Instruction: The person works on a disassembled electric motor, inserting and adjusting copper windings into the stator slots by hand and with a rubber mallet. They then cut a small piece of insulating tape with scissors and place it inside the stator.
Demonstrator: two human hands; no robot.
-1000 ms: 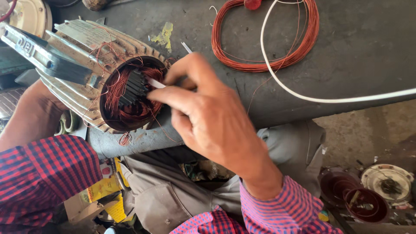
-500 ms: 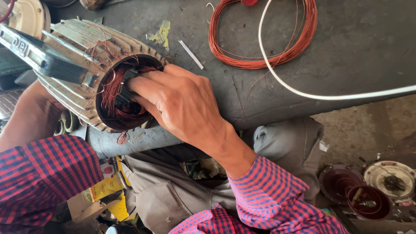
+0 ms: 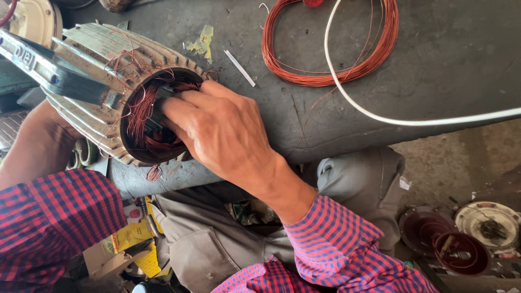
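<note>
Single head-mounted view, looking steeply down and slightly forward over the wearer's lap onto the near edge of a grey workbench (image 3: 461, 65), at close range so that the right hand (image 3: 222, 130) and the finned motor stator housing (image 3: 97, 81) fill the left half of the frame. The bench runs toward 12 o'clock with a coil of copper wire (image 3: 331, 59) at about 1 o'clock, the left forearm enters from 9 o'clock, and the floor with motor end covers (image 3: 450, 239) shows at 4 o'clock. No second view is provided, so no overlap applies.
</note>
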